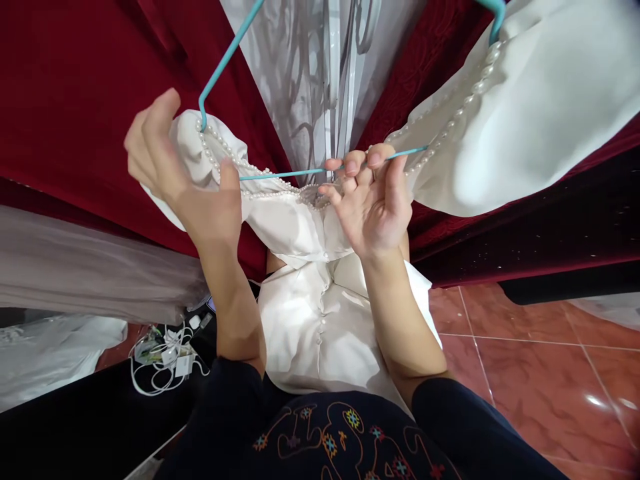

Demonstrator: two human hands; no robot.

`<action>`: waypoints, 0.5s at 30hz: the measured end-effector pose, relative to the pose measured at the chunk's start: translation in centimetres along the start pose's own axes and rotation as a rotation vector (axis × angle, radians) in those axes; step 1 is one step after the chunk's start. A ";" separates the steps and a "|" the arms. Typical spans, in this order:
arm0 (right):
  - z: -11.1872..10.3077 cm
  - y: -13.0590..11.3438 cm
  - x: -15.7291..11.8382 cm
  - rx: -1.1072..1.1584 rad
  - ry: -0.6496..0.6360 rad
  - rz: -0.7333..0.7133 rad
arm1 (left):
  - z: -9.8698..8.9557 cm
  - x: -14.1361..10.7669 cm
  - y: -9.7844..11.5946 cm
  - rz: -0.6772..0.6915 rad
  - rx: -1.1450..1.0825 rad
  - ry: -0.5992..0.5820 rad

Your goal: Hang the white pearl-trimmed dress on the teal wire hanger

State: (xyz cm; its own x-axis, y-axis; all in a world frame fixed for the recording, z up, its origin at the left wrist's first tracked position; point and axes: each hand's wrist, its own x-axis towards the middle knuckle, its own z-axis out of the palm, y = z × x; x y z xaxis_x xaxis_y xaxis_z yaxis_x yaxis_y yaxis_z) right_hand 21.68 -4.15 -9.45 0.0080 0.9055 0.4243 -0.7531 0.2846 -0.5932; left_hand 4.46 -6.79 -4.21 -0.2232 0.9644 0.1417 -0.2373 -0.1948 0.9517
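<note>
A white dress [295,327] with pearl beading along its neckline and puffed sleeves hangs on a thin turquoise hanger [285,175]. My right hand [373,200] is palm up, its fingers curled over the hanger's bottom bar near the middle of the neckline. On the other side, my left hand [185,180] is raised in front of the dress's left shoulder, fingers apart and thumb up, holding nothing. The thumb is close to the end of the bar; whether it touches the beading I cannot tell. The hanger's hook is out of view.
Dark red curtains [90,100] hang behind, with white sheer fabric [285,73] between them. At lower left, tangled white cables and chargers [173,357] lie on a black surface [100,413]. Red floor tiles [530,373] show at right.
</note>
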 end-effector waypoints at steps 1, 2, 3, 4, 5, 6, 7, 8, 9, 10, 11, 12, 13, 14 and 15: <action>0.0 0.0 0.0 -0.037 0.008 -0.001 | 0.0 0.8 0.4 0.010 0.011 -0.001; 0.0 -0.1 0.0 -0.079 0.019 0.000 | -0.1 1.7 0.9 0.035 0.027 -0.002; 0.0 -0.2 0.0 -0.116 0.029 -0.001 | -0.5 2.6 1.4 0.076 0.046 -0.004; 0.0 -0.4 0.0 -0.140 0.033 -0.004 | -0.9 3.6 1.9 0.138 0.070 0.001; 0.0 -0.5 0.0 -0.140 0.027 -0.013 | -1.6 4.7 2.4 0.227 0.104 0.019; 0.0 -0.5 0.1 -0.120 0.014 -0.025 | -2.3 5.7 2.8 0.335 0.154 0.056; 0.0 -0.6 0.1 -0.092 -0.003 -0.035 | -3.1 6.6 3.1 0.458 0.232 0.120; 0.1 -0.6 0.1 -0.066 -0.015 -0.042 | -3.9 7.3 3.3 0.564 0.307 0.194; 0.1 -0.6 0.0 -0.051 -0.021 -0.044 | -4.7 7.8 3.3 0.634 0.364 0.276; 0.2 -0.5 0.0 -0.049 -0.019 -0.041 | -5.5 8.2 3.1 0.659 0.399 0.349; 0.2 -0.4 -0.1 -0.057 -0.010 -0.034 | -6.3 8.4 2.8 0.651 0.404 0.404; 0.3 -0.3 -0.1 -0.070 0.001 -0.023 | -7.0 8.4 2.3 0.611 0.389 0.442; 0.3 -0.2 -0.1 -0.082 0.010 -0.012 | -7.6 8.4 1.6 0.555 0.375 0.471; 0.2 -0.1 -0.1 -0.091 0.016 -0.001 | -8.2 8.2 0.7 0.494 0.376 0.484; 0.2 0.0 -0.1 -0.103 0.023 0.012 | -8.7 8.0 -0.2 0.443 0.389 0.486</action>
State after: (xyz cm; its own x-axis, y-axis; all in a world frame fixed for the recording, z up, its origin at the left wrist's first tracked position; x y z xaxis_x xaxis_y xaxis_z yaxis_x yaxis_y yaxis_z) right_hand 21.58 -4.29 -9.35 0.0151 0.9156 0.4018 -0.6819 0.3033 -0.6656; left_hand -5.44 -0.62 -5.66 -0.6326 0.6059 0.4824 0.3014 -0.3812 0.8740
